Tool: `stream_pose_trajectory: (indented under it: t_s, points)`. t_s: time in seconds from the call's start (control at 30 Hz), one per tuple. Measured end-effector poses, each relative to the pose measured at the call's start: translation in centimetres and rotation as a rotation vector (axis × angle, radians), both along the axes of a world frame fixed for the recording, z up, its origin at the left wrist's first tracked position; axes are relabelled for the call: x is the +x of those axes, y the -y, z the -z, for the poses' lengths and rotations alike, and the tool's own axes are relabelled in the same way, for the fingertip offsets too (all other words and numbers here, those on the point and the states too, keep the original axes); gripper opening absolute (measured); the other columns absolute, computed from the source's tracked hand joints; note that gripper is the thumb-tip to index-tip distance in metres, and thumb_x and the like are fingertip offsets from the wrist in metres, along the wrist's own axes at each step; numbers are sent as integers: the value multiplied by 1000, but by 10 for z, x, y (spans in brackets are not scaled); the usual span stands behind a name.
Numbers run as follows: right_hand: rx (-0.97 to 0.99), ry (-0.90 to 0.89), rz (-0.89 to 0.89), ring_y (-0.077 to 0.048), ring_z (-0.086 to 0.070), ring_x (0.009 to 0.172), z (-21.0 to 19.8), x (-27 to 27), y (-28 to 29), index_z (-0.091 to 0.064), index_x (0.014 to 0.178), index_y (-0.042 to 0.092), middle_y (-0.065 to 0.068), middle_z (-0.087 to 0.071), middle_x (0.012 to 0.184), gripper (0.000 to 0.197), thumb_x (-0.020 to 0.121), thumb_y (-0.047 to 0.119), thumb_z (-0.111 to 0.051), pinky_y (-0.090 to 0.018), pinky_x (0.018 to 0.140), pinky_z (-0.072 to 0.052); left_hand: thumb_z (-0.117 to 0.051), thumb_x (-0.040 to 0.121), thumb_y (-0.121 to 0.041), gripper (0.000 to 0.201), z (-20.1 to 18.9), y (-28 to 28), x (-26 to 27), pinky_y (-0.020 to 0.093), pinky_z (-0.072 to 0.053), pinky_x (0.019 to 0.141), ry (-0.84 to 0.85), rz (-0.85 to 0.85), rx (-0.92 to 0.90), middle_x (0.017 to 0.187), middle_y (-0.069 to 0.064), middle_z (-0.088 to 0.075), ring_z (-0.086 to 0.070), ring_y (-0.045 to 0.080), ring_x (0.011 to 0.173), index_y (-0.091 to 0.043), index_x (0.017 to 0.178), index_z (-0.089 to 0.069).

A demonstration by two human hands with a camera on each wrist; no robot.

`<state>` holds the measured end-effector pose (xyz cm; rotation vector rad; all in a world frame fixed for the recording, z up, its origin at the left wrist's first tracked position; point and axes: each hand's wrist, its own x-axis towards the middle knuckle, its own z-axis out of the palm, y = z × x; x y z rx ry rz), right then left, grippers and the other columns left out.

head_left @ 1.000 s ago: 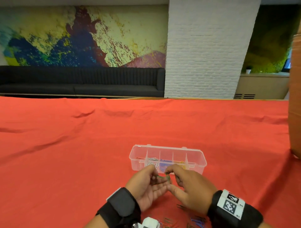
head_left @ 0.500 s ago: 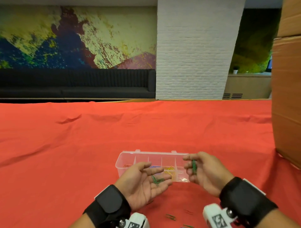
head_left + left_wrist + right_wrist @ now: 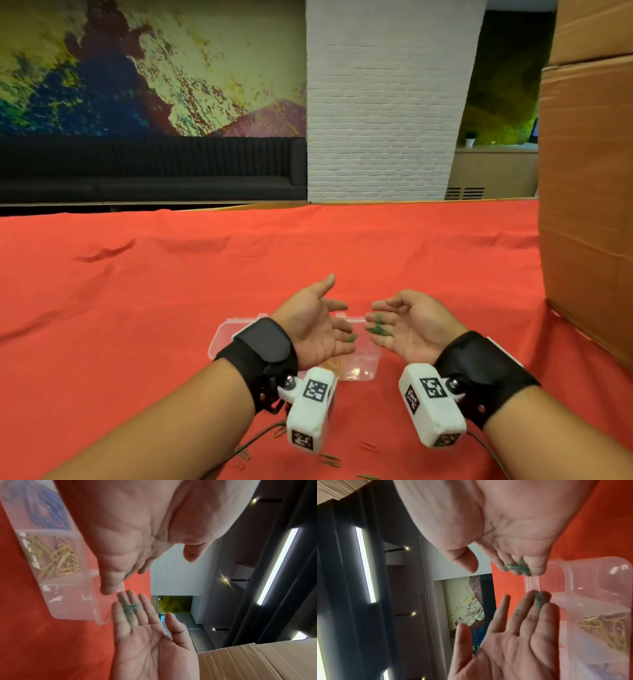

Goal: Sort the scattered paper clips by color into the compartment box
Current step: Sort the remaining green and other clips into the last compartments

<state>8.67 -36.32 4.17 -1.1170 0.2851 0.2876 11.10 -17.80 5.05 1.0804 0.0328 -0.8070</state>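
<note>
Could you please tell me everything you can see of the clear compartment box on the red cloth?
The compartment box is a long tray of clear, slightly frosted plastic with rounded corners, standing lidless on the red tablecloth below both raised hands. Thin clear dividers split it into a row of cells. One cell holds a heap of yellow paper clips, its neighbour blue paper clips, and the end cell beside the yellow looks empty. The hands hide its middle in the head view; neither visibly touches it.
</note>
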Motion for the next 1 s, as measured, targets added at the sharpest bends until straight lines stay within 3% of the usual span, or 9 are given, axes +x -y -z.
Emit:
stream_pose_trajectory:
  t_s: [0.1, 0.2, 0.3, 0.4, 0.5, 0.63, 0.7, 0.87, 1.0]
  points:
    - [-38, -1, -64, -27, -44, 86, -2, 4, -6, -51, 111, 10, -15, -44, 101, 36, 82, 31, -54, -36, 76, -40, -45, 92, -60, 80, -5, -7, 1, 59, -25, 115, 33, 15, 11, 156, 32, -14, -11, 42, 148, -9, 150, -27]
    - [-124, 33, -100, -25, -46, 111, -5, 5, -9, -57, 112, 15, -12, -49, 120, 33, 88, 35, -49, -37, 95, -37, -50, 95, -46, 48, -11, -25, -11, 49, -40, 107, 183, -50, 152, 133, 23, -51, -50, 34, 125, -9, 125, -56]
    - [-195, 110, -69, -30, -49, 126, -6, -5, -9, -63, 114, 11, -15, -56, 130, 29, 94, 24, -47, -41, 111, -36, -61, 92, -26, 22, -11, -57, -32, 36, -53, 83, 426, -56, 334, 104, 11, -68, -65, 24, 94, -10, 107, -65]
    - [-348, 223, -75, -28, -65, 94, -8, -25, -6, -62, 96, 10, -15, -67, 103, 12, 93, 9, -51, -37, 83, -51, -66, 85, -16, 17, -5, -100, -55, 25, -51, 63, 709, 107, 643, 85, -1, -69, -65, 13, 77, -6, 99, -64]
    - [-779, 336, -273, -17, -62, 64, -1, -50, -5, -58, 86, 9, -9, -66, 78, 10, 88, 0, -56, -31, 58, -45, -66, 87, -12, 11, 10, -141, -78, 19, -47, 63, 918, 303, 1011, 74, -10, -65, -57, 2, 64, -16, 97, -68]
    - [-1455, 445, -794, -6, -55, 63, 29, -77, -15, -62, 89, 18, 8, -60, 72, 8, 82, 20, -65, -26, 62, -45, -61, 78, -27, 25, 37, -177, -103, 21, -48, 70, 1052, 532, 1491, 84, -13, -69, -60, 3, 74, -30, 102, -66]
    - [-1642, 491, -822, -6, -55, 70, 40, -84, -24, -64, 94, 25, 12, -58, 74, 13, 81, 27, -65, -20, 63, -41, -60, 74, -30, 30, 43, -186, -108, 23, -49, 71, 1017, 519, 1563, 87, -13, -70, -62, 7, 79, -30, 103, -65]
    - [-1639, 478, -747, 2, -51, 64, 51, -82, -39, -62, 93, 29, 14, -57, 73, 14, 80, 26, -67, -10, 56, -34, -67, 76, -34, 35, 54, -192, -109, 20, -46, 72, 990, 462, 1552, 87, -16, -66, -61, 6, 80, -30, 112, -66]
    - [-1627, 431, -769, 1, -50, 59, 53, -81, -44, -61, 81, 26, 12, -59, 69, 12, 77, 16, -66, -12, 56, -39, -68, 79, -36, 34, 55, -191, -112, 20, -46, 75, 1056, 487, 1594, 97, -14, -70, -63, 8, 88, -30, 112, -66]
